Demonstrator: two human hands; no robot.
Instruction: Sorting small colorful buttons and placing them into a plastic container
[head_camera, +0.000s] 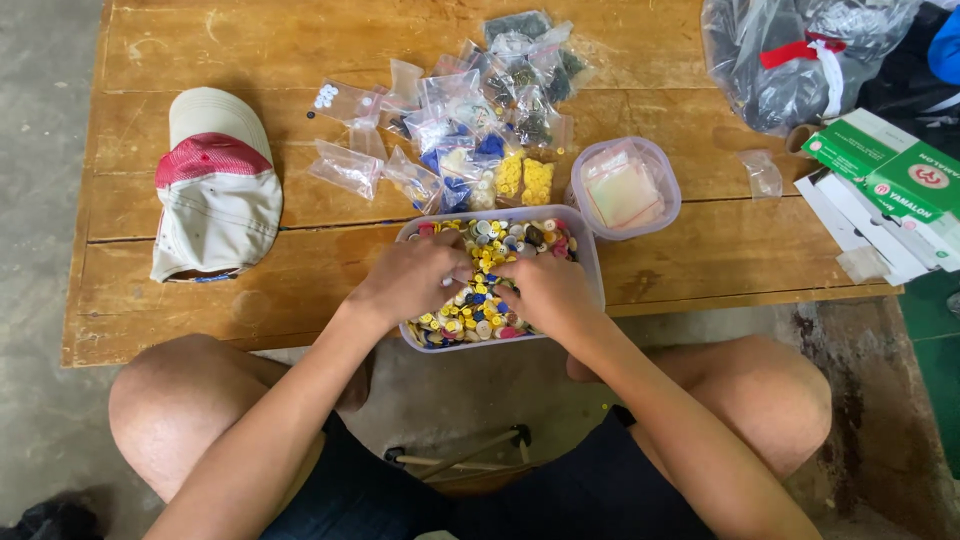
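Bare knees and dark shorts fill the bottom of the frame, forearms reaching up from them toward the centre. Left hand rests in the near left part of a clear rectangular tub, fingers curled down into the mixed buttons; whether it pinches any single button cannot be told. Right hand lies just beside it in the same tub, fingers likewise bent into the pile, grip not visible. The two hands nearly touch at the fingertips. Buttons are mostly yellow, with white, blue and pink among them. The tub sits at the near edge of a wooden desk, centre of the frame. Just above and to the right of it stands a smaller round-cornered clear container holding flat small bags. Above the tub, upper centre, lies a heap of small clear bags, some filled with yellow, blue or dark buttons. A beige and red cap lies at left. Green and white boxes sit at the right edge, a large plastic bag in the upper right.
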